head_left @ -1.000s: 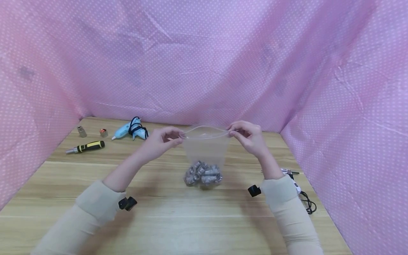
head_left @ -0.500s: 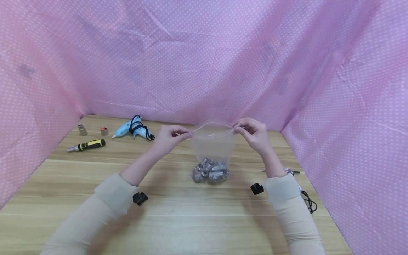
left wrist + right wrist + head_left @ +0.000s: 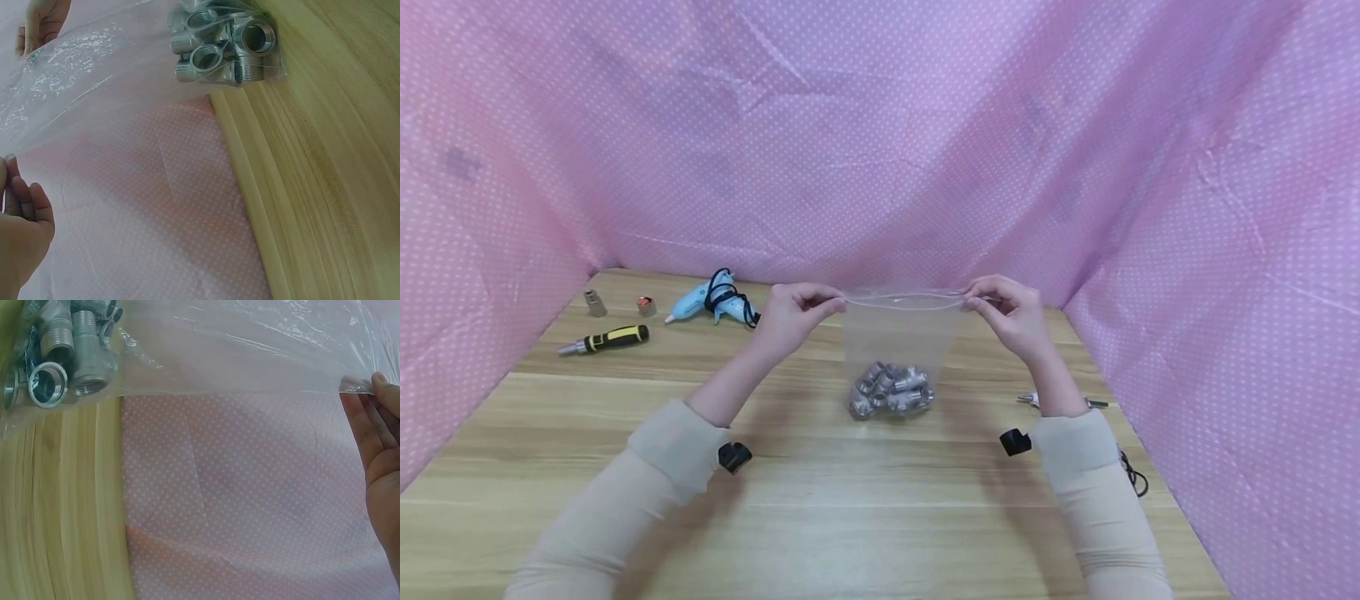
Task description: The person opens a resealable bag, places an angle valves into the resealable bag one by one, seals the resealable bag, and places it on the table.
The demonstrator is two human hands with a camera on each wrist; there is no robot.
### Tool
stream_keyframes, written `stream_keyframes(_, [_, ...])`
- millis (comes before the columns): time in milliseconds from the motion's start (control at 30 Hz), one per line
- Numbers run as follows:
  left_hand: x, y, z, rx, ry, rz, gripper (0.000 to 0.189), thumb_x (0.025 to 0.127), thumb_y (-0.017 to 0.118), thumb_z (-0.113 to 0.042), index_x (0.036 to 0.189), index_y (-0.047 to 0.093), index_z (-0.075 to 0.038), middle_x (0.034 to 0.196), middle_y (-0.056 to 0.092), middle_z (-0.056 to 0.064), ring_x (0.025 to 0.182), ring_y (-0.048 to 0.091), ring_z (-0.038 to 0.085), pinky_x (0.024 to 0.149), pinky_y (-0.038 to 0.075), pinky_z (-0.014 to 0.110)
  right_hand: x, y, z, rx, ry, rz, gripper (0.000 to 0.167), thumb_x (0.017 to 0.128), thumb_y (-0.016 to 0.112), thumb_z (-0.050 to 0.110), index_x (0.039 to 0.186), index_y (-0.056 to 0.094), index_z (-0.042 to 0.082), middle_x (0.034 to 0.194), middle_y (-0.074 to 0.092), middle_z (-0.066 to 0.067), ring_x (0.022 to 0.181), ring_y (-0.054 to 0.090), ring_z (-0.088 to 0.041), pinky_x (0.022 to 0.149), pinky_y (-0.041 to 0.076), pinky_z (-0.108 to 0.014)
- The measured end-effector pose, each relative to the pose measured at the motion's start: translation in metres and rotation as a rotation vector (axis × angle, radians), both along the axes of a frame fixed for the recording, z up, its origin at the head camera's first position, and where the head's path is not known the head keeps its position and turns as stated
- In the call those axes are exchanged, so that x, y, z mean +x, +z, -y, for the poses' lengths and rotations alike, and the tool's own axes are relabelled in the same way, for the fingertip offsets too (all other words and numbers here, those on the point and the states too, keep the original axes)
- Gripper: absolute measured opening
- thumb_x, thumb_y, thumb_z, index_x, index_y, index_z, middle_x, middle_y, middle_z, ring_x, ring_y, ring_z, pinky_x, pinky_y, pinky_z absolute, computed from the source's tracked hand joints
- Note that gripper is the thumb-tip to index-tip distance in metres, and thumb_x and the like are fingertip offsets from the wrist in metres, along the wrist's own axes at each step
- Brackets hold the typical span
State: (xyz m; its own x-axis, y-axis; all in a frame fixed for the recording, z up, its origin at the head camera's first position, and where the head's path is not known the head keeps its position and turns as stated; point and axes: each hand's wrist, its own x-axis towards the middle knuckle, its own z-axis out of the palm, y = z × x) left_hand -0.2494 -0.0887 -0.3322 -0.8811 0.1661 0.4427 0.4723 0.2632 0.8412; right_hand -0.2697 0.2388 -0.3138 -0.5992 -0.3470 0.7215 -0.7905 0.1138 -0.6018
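A clear zip bag (image 3: 898,337) hangs upright between my hands in the head view. Several threaded metal pipe fittings (image 3: 891,390) lie bunched at its bottom. My left hand (image 3: 797,317) pinches the left top corner between thumb and fingers. At the opposite top corner, my right hand (image 3: 1011,317) pinches the plastic the same way. The bag's mouth is stretched nearly straight, with only a narrow gap between its edges; whether any of the zip is pressed together I cannot tell. The right wrist view shows a fitting's threaded round opening (image 3: 48,384) through the plastic.
On the wooden table (image 3: 850,517), a blue glue gun (image 3: 707,300) with black cord, a yellow-black screwdriver (image 3: 613,339) and two small metal pieces, one (image 3: 594,303) upright, stand back left. A thin metal-tipped tool (image 3: 1093,403) and black cord (image 3: 1137,477) lie right, partly behind the arm.
Both hands have shifted right and slightly up with the bag. Its mouth, gaping in an oval before, is now pulled nearly flat as the hands spread a little.
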Motion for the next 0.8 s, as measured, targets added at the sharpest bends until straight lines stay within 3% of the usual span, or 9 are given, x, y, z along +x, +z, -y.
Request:
stream_keyframes(167, [-0.004, -0.002, -0.003, -0.01, 0.026, -0.028, 0.021, 0.086, 0.068, -0.029, 0.094, 0.074, -0.01, 0.089, 0.072, 0.005, 0.078, 0.06, 0.012, 0.066, 0.047, 0.02, 0.005, 0.002, -0.002, 0.021, 0.004, 0.009, 0.013, 0.078, 0.058, -0.023, 0.088, 0.062, -0.015, 0.091, 0.068, -0.014, 0.076, 0.068, -0.012, 0.069, 0.056, -0.025])
stream_keyframes(300, [-0.006, -0.003, -0.006, 0.006, 0.025, -0.063, 0.016, 0.086, 0.068, -0.022, 0.092, 0.073, -0.008, 0.087, 0.072, 0.007, 0.078, 0.059, 0.01, 0.075, 0.047, 0.022, 0.01, 0.006, 0.0, 0.085, -0.034, 0.01, 0.016, 0.076, 0.059, -0.024, 0.089, 0.062, -0.014, 0.093, 0.066, -0.023, 0.081, 0.067, -0.014, 0.074, 0.056, -0.024])
stream_keyframes(400, [-0.005, -0.003, -0.009, 0.001, 0.021, -0.093, 0.012, 0.086, 0.069, -0.018, 0.09, 0.073, -0.007, 0.085, 0.07, 0.007, 0.078, 0.058, 0.01, 0.079, 0.048, 0.028, 0.017, 0.013, 0.007, 0.154, -0.122, -0.055, 0.022, 0.076, 0.064, -0.018, 0.095, 0.065, -0.008, 0.1, 0.065, -0.024, 0.095, 0.064, -0.017, 0.087, 0.051, -0.024])
stream_keyframes(533, [-0.004, -0.004, -0.012, -0.021, 0.02, -0.125, 0.01, 0.085, 0.07, -0.019, 0.087, 0.074, -0.01, 0.083, 0.069, 0.002, 0.077, 0.057, 0.011, 0.075, 0.048, 0.036, 0.027, 0.025, 0.033, 0.242, -0.195, -0.18, 0.031, 0.076, 0.072, -0.001, 0.106, 0.066, 0.001, 0.111, 0.066, -0.015, 0.109, 0.058, -0.023, 0.1, 0.043, -0.029])
stream_keyframes(667, [-0.002, -0.003, -0.015, -0.061, 0.022, -0.182, 0.01, 0.084, 0.071, -0.02, 0.087, 0.075, -0.012, 0.082, 0.069, -0.001, 0.076, 0.057, 0.011, 0.069, 0.047, 0.031, 0.032, 0.03, 0.067, 0.339, -0.162, -0.271, 0.039, 0.077, 0.075, 0.012, 0.113, 0.064, 0.004, 0.115, 0.064, -0.012, 0.112, 0.056, -0.027, 0.102, 0.042, -0.035])
stream_keyframes(800, [-0.002, -0.002, -0.019, -0.082, 0.007, -0.246, 0.009, 0.083, 0.072, -0.017, 0.087, 0.075, -0.01, 0.079, 0.068, -0.001, 0.074, 0.057, 0.011, 0.066, 0.046, 0.025, 0.028, 0.029, 0.092, 0.454, -0.161, -0.283, 0.04, 0.081, 0.073, 0.019, 0.117, 0.061, 0.005, 0.116, 0.063, -0.009, 0.113, 0.054, -0.024, 0.102, 0.041, -0.033])
